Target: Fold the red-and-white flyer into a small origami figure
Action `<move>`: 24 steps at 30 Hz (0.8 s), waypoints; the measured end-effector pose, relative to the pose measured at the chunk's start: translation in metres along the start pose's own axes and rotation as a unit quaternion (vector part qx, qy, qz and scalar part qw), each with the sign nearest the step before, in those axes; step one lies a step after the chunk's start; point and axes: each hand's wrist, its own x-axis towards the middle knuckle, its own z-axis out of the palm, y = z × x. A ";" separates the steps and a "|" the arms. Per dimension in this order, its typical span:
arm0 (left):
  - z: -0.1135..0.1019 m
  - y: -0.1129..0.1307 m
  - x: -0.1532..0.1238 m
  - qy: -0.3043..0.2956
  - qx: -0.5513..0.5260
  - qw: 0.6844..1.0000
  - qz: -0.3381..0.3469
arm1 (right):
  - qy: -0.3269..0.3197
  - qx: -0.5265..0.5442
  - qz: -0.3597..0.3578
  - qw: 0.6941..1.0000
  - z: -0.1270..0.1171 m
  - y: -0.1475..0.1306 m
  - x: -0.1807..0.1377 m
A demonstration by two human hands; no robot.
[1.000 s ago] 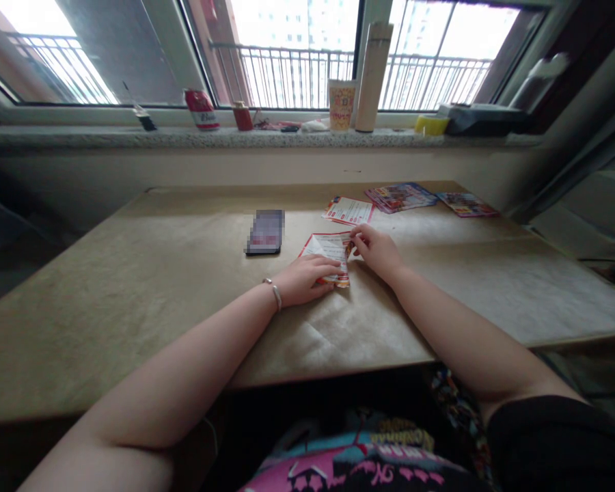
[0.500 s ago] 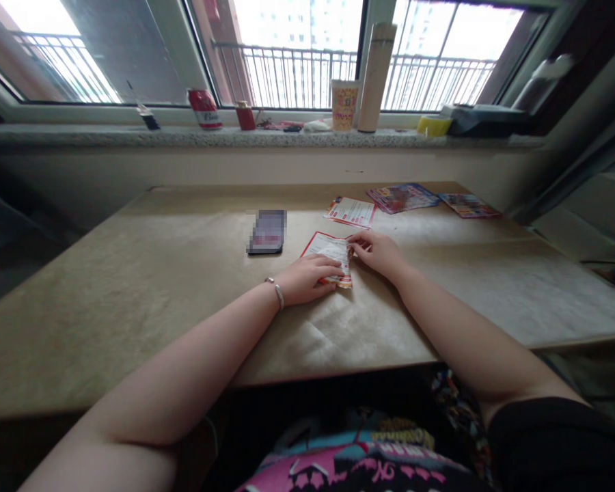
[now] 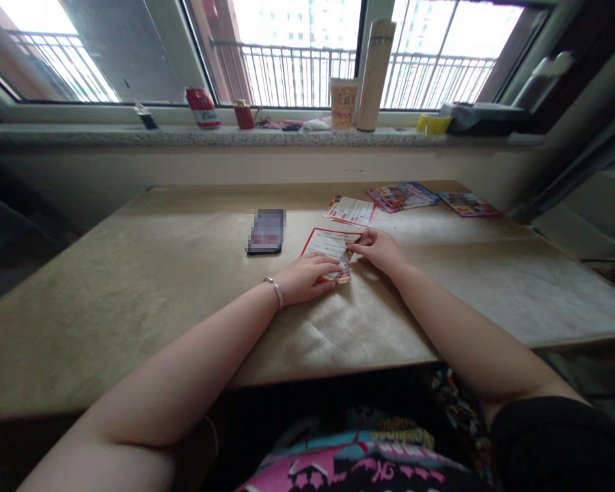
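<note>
A red-bordered printed sheet of paper (image 3: 325, 241) lies on the table in front of me, its right side folded or curled over. My left hand (image 3: 307, 277) rests flat on its lower part, fingers stretched out to the right. At the sheet's right edge, my right hand (image 3: 380, 251) pinches the paper between thumb and fingers. Just beyond the sheet lie a few similar printed papers (image 3: 352, 210). To the left is a dark phone (image 3: 266, 231), its screen blurred out. The fingers partly cover the sheet's lower and right parts.
Colourful leaflets (image 3: 402, 196) and another printed leaflet (image 3: 469, 204) lie at the table's (image 3: 133, 294) back right. On the windowsill (image 3: 277, 139) stand a red can (image 3: 202, 108), a paper cup (image 3: 343, 104), a tall cylinder (image 3: 376, 75) and yellow tape (image 3: 433, 124).
My right hand has moved slightly, and the sheet's top right corner now spreads further out toward it. My left hand has stayed in place on the paper.
</note>
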 end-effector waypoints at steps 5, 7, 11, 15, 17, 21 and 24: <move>-0.002 0.003 0.000 -0.005 0.002 1.000 -0.023 | -0.035 0.017 -0.027 0.999 -0.003 -0.003 -0.002; -0.002 0.004 0.000 -0.005 0.006 0.999 -0.033 | -0.044 -0.010 -0.060 0.997 -0.004 -0.006 -0.005; -0.003 0.005 -0.001 -0.011 0.024 0.999 -0.029 | -0.032 -0.067 -0.099 0.992 -0.004 -0.008 -0.007; -0.004 0.005 -0.001 -0.022 0.046 0.999 -0.010 | -0.059 -0.031 -0.070 0.995 -0.004 -0.004 -0.004; -0.005 0.006 -0.001 -0.027 0.054 0.998 -0.004 | -0.079 0.012 -0.057 0.995 -0.002 -0.004 -0.004; -0.004 0.006 -0.002 -0.033 0.059 0.998 -0.017 | -0.094 0.060 -0.025 0.993 0.001 -0.006 -0.004; -0.002 0.005 -0.003 -0.040 0.056 0.997 -0.039 | -0.104 0.075 -0.003 0.992 0.003 -0.005 -0.004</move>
